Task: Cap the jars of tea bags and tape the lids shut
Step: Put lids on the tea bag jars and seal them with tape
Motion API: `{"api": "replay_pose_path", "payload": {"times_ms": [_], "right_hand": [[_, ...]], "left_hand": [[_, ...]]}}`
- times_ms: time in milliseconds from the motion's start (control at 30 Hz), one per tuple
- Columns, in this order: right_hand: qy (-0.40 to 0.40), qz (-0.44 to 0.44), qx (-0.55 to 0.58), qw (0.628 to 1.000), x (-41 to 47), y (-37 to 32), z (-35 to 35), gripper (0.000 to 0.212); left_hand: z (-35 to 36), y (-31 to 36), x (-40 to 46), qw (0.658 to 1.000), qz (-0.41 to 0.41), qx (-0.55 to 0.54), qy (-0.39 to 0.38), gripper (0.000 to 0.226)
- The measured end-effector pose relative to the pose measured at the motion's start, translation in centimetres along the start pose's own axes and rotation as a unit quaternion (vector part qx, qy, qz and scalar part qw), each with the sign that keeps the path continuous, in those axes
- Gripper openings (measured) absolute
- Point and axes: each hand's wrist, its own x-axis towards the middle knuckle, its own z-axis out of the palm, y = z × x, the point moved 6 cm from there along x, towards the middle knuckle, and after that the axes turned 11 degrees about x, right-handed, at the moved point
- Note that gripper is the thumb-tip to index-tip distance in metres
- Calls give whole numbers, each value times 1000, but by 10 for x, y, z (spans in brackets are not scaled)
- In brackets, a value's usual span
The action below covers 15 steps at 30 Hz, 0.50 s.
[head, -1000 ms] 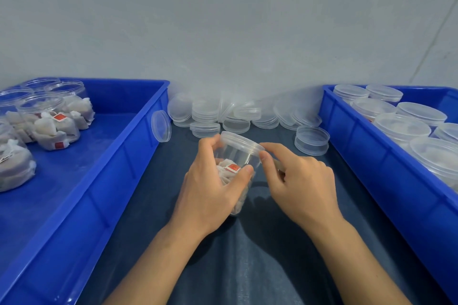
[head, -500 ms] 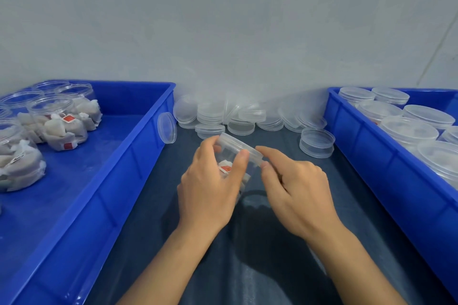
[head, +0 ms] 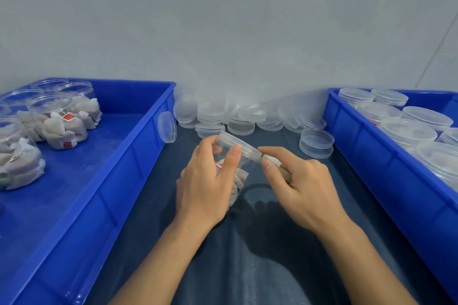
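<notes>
A clear plastic jar (head: pixel 242 175) with tea bags inside is held tilted above the dark cloth. Its clear lid (head: pixel 238 142) sits on top. My left hand (head: pixel 205 186) grips the jar's body, thumb near the lid and fingers round the far side. My right hand (head: pixel 304 188) is just right of the jar. Its thumb and forefinger pinch a pale strip, apparently tape (head: pixel 277 166), at the lid's right edge. A dark ring (head: pixel 255 187) lies on the cloth under the jar; I cannot tell what it is.
The blue bin (head: pixel 138 156) on the left holds open jars of tea bags (head: pixel 59 126). The blue bin (head: pixel 371 156) on the right holds capped jars (head: pixel 406 131). Loose lids (head: pixel 240 116) are piled at the wall; one lid (head: pixel 167 127) leans on the left bin, and two stacked lids (head: pixel 316 142) stand near the right bin.
The jar has tilted a little more to the right in my left hand. My right fingers have shifted to the lid's right edge, and the pale strip now shows.
</notes>
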Motion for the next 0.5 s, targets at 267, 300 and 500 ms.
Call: {"api": "replay_pose_path", "payload": {"times_ms": [267,300,500], "right_hand": [[-18,41,1,999,2,12,8,29],[-22,43,3,999,3,13,9,29],[-27,53,15,998,4,16,11,29]], "left_hand": [[-1,0,1,1000,-4,-29,9,52],[-2,-1,1,999,-6,-33,11,53],[-1,1,0,996,-7,-90,0,58]]}}
